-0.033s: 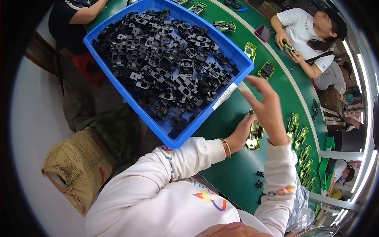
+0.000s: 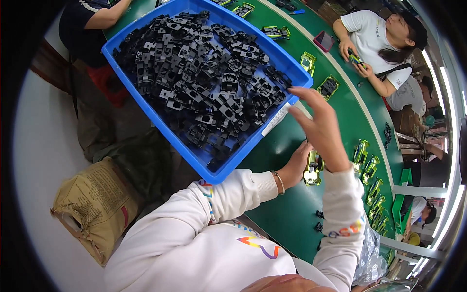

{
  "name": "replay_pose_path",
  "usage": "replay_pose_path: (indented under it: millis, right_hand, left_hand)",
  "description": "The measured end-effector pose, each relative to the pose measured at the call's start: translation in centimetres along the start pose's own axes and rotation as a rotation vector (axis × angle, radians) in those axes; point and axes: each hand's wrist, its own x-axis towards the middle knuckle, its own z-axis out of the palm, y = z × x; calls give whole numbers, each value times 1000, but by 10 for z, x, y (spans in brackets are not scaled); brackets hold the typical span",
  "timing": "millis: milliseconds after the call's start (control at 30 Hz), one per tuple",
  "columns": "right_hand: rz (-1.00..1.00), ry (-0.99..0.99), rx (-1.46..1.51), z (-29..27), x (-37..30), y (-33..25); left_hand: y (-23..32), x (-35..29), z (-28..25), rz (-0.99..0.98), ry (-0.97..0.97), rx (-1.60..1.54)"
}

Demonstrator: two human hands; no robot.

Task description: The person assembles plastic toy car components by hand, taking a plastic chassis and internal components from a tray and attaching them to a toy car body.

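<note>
My left hand is closed on the end of a yellow-green toy car body, just above the green table. Its fingertips are partly hidden by the car body and my right arm. My right hand is raised at the near right corner of the blue tray, thumb and fingers apart, holding nothing that I can see. Inside that tray lies a heap of black plastic toy car parts. The tray's corner is close to my right fingertips.
Several yellow-green car bodies stand in a row to the right. More lie beyond the tray, one with a black part. Small black pieces sit near my right sleeve. Across the table a person handles a car. A brown sack stands at left.
My right hand has shifted left and slightly up, toward the tray's corner. My left hand and the car body have stayed nearly in place.
</note>
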Motion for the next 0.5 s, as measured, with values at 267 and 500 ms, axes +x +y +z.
replay_pose_path:
  millis: [267,500]
  right_hand:
    - [-81,-227,-287,60,64,14]
    - [-276,1,-273,10,24,-6]
  left_hand:
    - [-19,-1,-21,-108,-234,40]
    - [-6,-1,-1,-58,15,-11]
